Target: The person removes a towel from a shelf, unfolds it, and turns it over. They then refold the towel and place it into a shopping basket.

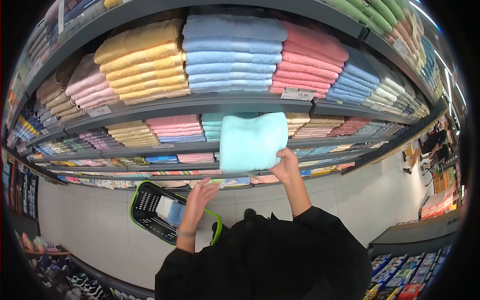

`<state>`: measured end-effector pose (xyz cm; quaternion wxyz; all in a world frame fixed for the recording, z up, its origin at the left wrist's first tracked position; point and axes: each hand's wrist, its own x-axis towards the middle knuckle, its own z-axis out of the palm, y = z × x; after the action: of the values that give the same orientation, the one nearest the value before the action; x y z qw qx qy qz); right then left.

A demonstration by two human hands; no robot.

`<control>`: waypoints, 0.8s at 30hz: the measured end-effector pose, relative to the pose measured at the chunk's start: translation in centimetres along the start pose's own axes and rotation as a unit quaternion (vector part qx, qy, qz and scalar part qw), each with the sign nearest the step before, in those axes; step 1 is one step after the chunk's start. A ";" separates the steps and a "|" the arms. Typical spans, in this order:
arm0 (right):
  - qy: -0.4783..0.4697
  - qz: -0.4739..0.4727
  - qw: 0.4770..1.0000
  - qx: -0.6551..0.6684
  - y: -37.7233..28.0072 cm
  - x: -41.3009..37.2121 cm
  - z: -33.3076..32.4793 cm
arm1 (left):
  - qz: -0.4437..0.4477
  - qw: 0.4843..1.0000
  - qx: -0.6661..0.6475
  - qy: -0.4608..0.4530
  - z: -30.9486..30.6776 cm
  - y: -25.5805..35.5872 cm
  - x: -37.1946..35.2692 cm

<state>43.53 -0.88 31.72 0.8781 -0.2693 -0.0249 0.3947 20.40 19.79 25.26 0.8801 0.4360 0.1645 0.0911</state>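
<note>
I am holding a folded turquoise towel (253,143) up before the shelves (200,103), my right hand (287,167) gripping it with fingers clamped on its lower right corner. My left hand (200,198) is hovering just below the towel's lower left corner, its blurred fingers loosely apart. Near that hand, a black basket (140,221) with a green rim is standing on the floor (87,220), carrying folded white and blue cloths (174,212).
</note>
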 end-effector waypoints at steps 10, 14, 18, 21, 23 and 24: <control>-0.081 0.027 0.978 -0.193 -2.2 -2.7 -1.2 | 0.074 0.995 0.041 -0.051 8.7 5.1 5.9; -0.059 0.049 0.962 -0.263 -2.2 -2.5 -1.4 | 0.130 0.975 0.162 -0.076 8.2 4.6 4.4; -0.015 0.040 0.965 -0.260 -1.5 -2.6 0.0 | 0.275 0.923 0.270 0.003 9.2 4.5 3.6; -0.030 0.029 0.966 -0.256 -0.9 -3.2 0.6 | 0.351 0.892 0.280 0.053 10.9 5.6 2.8; -0.034 0.032 0.968 -0.248 -0.5 -3.7 0.8 | 0.343 0.871 0.347 0.053 10.5 5.7 2.1; -0.036 0.033 0.968 -0.245 -0.4 -3.9 0.8 | 0.338 0.860 0.380 0.052 10.5 5.7 1.8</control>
<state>40.91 -3.54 33.29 0.7708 -0.4623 -0.1431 0.4143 25.81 16.04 35.33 0.5515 0.7600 0.0744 0.3356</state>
